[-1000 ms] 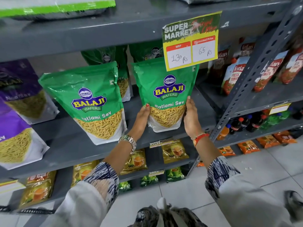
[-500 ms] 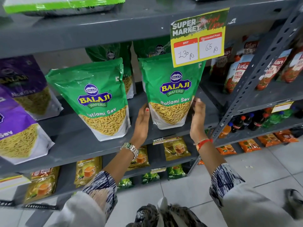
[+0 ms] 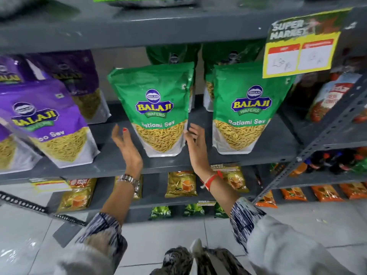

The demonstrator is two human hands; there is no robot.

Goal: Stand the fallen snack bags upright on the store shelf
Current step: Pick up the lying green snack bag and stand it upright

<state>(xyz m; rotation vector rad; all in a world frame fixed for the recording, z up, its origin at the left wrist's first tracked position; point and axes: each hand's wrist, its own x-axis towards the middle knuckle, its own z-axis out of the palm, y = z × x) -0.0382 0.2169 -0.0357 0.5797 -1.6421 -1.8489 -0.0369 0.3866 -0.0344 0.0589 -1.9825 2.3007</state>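
Two green Balaji Ratlami Sev bags stand upright on the grey shelf (image 3: 111, 158). My hands flank the left green bag (image 3: 158, 108). My left hand (image 3: 127, 147) is open just left of its lower edge and does not touch it. My right hand (image 3: 195, 147) is open too, with its fingertips at the bag's lower right edge. The right green bag (image 3: 242, 116) stands free, apart from both hands. More green bags stand behind these two, partly hidden.
Purple Balaji bags (image 3: 49, 124) lean at the left of the same shelf. A yellow price sign (image 3: 299, 50) hangs from the shelf above. Red snack bags (image 3: 329, 100) fill the neighbouring rack on the right. Tea packets (image 3: 181, 184) sit on the lower shelves.
Both hands let go of the right green bag, which stays upright, and moved left to either side of the other green bag. The view has shifted left.
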